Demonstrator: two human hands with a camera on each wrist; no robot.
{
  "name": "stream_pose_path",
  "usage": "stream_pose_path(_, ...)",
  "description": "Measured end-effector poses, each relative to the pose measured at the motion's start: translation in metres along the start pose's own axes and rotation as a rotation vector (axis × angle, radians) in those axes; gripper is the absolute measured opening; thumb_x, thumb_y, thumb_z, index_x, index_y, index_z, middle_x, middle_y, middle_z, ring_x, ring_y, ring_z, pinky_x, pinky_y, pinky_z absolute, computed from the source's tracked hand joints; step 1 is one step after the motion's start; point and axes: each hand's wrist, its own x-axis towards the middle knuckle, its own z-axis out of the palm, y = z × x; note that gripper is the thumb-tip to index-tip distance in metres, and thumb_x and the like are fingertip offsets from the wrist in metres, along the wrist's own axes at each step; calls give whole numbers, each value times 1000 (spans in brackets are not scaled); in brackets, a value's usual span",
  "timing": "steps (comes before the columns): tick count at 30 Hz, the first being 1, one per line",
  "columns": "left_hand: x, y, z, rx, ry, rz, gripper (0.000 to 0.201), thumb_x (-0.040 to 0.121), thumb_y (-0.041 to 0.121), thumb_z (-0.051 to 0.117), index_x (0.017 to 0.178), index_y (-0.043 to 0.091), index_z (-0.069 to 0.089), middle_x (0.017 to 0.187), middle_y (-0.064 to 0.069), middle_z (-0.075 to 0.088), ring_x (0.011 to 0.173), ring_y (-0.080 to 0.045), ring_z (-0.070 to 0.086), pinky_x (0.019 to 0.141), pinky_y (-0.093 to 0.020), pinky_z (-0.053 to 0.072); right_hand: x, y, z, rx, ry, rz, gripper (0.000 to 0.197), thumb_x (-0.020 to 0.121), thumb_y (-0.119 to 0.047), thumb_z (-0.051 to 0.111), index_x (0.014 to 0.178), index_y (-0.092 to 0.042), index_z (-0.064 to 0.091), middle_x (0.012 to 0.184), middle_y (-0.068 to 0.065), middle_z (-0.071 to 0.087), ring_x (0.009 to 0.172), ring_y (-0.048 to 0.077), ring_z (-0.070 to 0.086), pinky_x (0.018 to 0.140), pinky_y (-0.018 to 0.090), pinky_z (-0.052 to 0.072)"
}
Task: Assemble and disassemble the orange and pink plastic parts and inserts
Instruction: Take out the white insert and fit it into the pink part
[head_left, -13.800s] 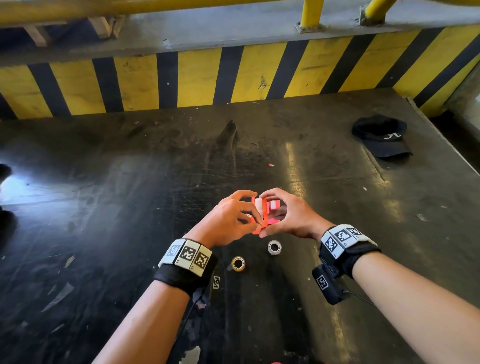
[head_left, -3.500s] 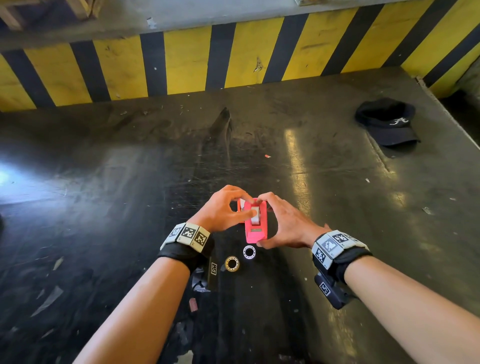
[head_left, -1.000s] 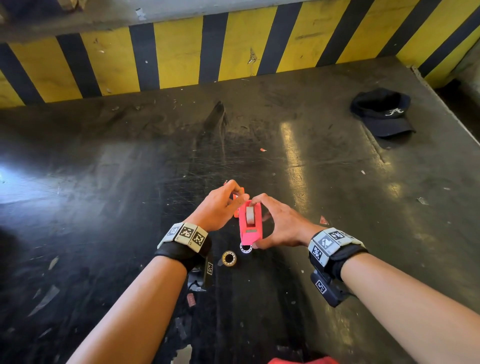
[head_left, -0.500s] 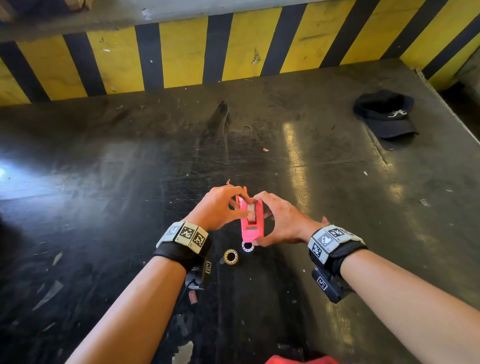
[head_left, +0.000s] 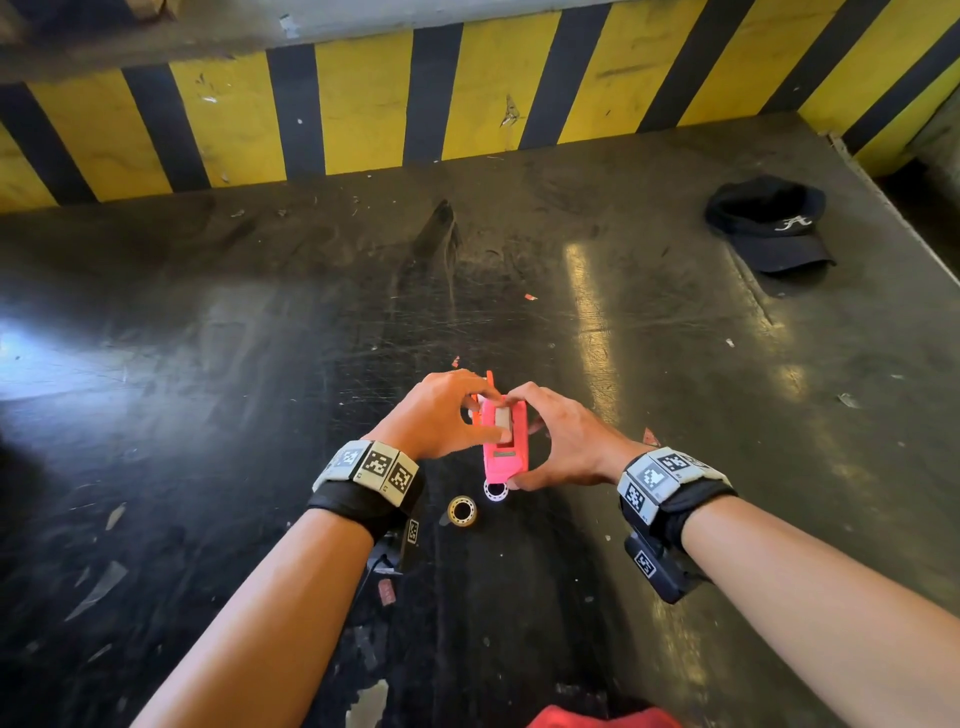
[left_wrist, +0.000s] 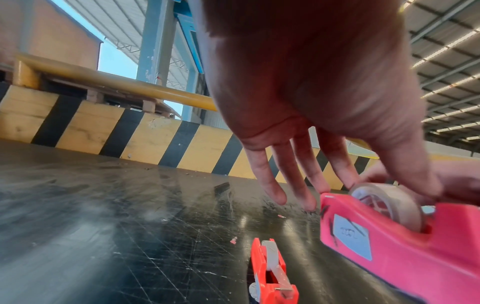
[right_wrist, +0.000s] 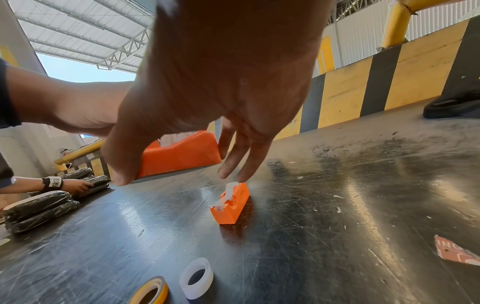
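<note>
1. Scuffed black worktop, yellow-black striped barrier behind; black cap far right.
2. Pink tape dispenser at centre; right hand grips its sides, left hand pinches the tape roll seated in it.
3. Small orange dispenser just beside.
4. White ring and yellow-edged ring lie nearer.

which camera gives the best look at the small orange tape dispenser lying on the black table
The right wrist view: the small orange plastic tape dispenser sits whole and unobstructed on the table. The left wrist view cuts it off at the bottom edge. In the head view only a sliver shows behind the hands.
</note>
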Motion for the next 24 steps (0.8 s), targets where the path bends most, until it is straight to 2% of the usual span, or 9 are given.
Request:
stream_pose_path(2,-2,-1,0,18,-10,22,54,69,52,89,116,32,74,115,7,69,102,-12,67,95,-36,57,-1,0,-1,2,5,-5,93,61,-39,99,133,-40,40,131,-7,57,109,7,69,89,24,51)
stream_pose_path(5,-3,-4,1,39,-15,21,60,66,57,87,119,32,72,116,7,67,103,-13,65,97,-39,56,-2,-2,0,8,13,-19,96,62,-37,100,135,-38,38,132,-7,58,107,8,70,88,23,51)
stream_pose_path(7,-2,-5,4,39,-5,11,59,67,55,88,119,32,72,114,7,68,103,-13,65,97,-40,56,-2,-3,0,2,13,-18,96,61,-37,100,134,-37,37,132,-8,57,107,8,70,86,22,49)
stream_pose_path(11,-2,-4,6,30,26,11,52,75,52,85,120,29,74,112,6,68,100,-14,66,94,-42,57,-2,-4,-1,7,13,-12,92,62,-37,99,131,-38,37,131,-9,57,107,6,69,80,13,45)
stream_pose_path(15,-1,0,4,-18,27,-9,53,78,48,85,123,28,69,116,7,69,101,-10,70,93,-37,60,-1,-6,-2,13,14,-9,90,63,-39,99,129,-38,38,132,-9,57,108,8,69,81,19,46)
stream_pose_path(19,-1,-1,3,-93,33,-29,60,78,41,87,129,24,59,123,6,70,103,-8,71,90,-29,60,-2,-6,-2,19,21,0,94,63,-37,100,131,-36,36,134,-7,55,110,10,69,88,26,51)
stream_pose_path(24,-1,-3,9,-142,26,-71,83,74,38,91,140,28,42,128,3,64,102,-11,72,91,-36,62,-2,-8,-3,10,36,-3,99,62,-37,100,133,-39,30,137,-8,54,112,12,68,93,31,52)
